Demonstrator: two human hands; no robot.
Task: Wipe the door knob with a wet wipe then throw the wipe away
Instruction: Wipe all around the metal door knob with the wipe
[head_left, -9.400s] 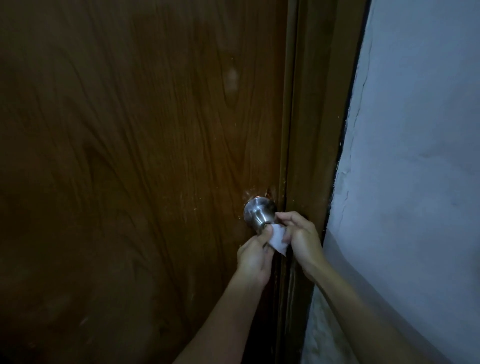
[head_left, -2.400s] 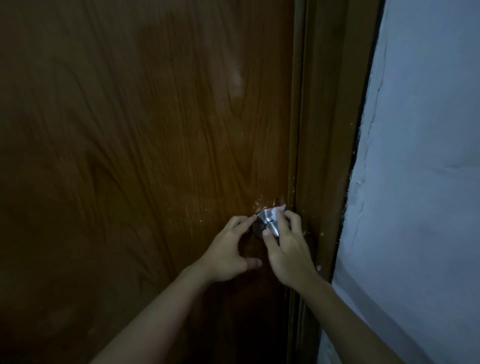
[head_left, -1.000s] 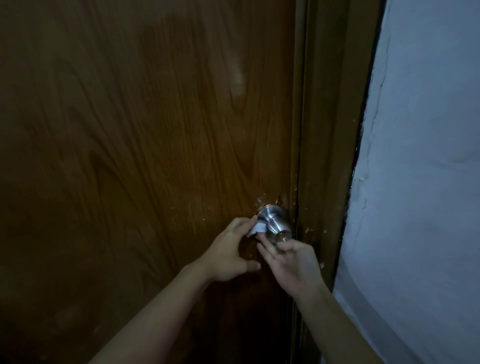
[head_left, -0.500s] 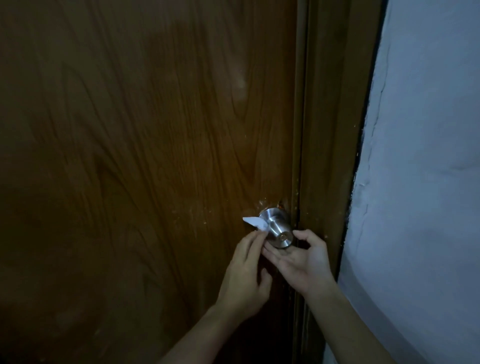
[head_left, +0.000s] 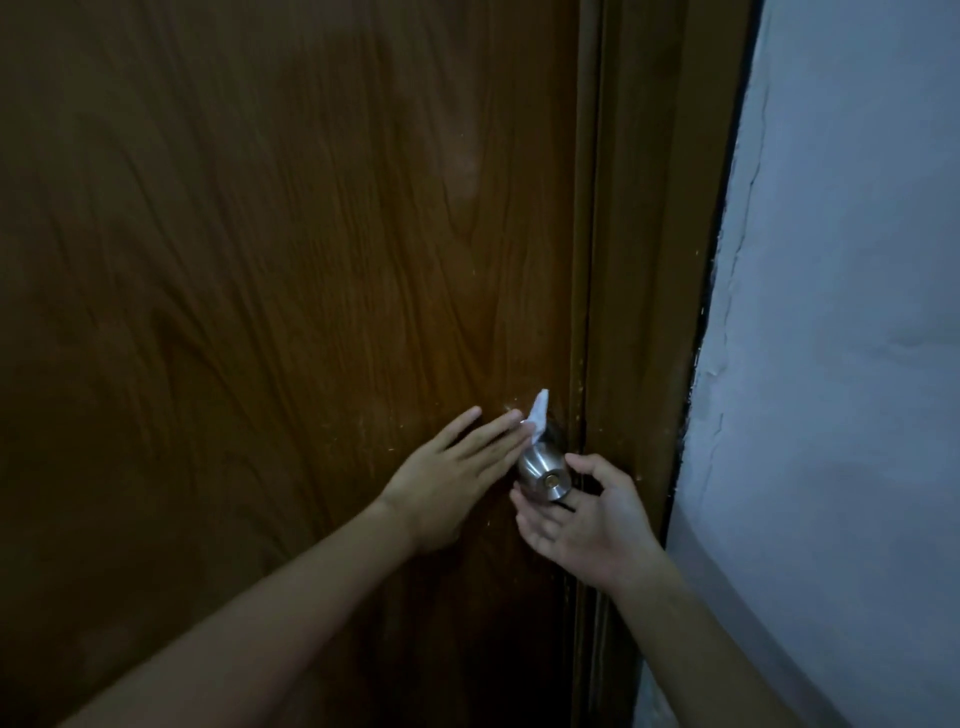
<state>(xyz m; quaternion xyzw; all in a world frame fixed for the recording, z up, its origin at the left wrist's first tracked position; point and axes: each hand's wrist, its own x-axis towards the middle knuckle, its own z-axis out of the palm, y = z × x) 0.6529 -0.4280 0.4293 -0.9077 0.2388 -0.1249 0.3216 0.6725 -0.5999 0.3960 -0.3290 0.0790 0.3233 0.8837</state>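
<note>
A round steel door knob sticks out of the dark wooden door near its right edge. A small white wet wipe stands up behind the knob's top. My left hand reaches in from the left, fingers stretched, its fingertips pinching the wipe against the knob's neck. My right hand cups under and to the right of the knob, palm up, fingers spread, with nothing in it.
The brown door frame runs down just right of the knob. A pale rough wall fills the right side. The scene is dim.
My left hand has swung up and leftward, carrying the wipe from the knob's left side to its top. My right hand stays under the knob.
</note>
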